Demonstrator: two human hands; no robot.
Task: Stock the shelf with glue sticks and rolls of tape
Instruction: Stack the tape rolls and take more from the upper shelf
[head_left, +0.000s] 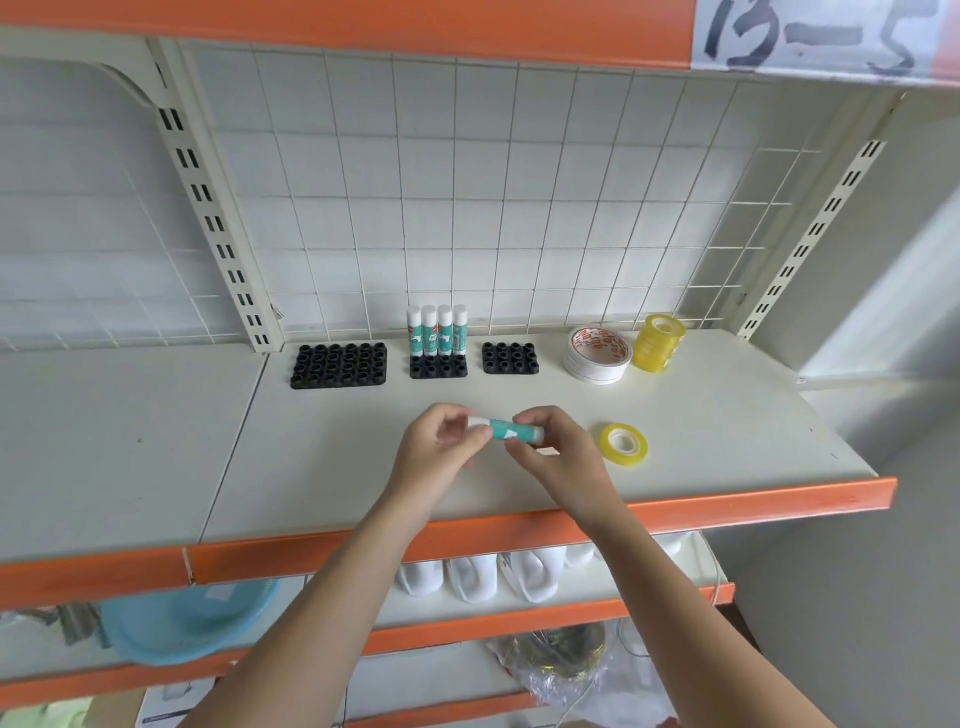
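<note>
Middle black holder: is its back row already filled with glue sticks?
Yes: four upright glue sticks stand side by side across the back row of the middle black holder, whose front sockets show empty.

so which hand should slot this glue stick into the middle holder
Left, probably. The left hand pinches the glue stick at one end and sits more directly below the middle holder; the right hand sits further right.

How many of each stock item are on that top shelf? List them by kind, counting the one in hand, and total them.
Glue sticks: 5, with 4 standing in the middle holder and 1 held glue stick between both hands
Black holders: 3
Tape: 1 yellow stack, 1 white stack, 1 loose roll
Total: 11
</note>
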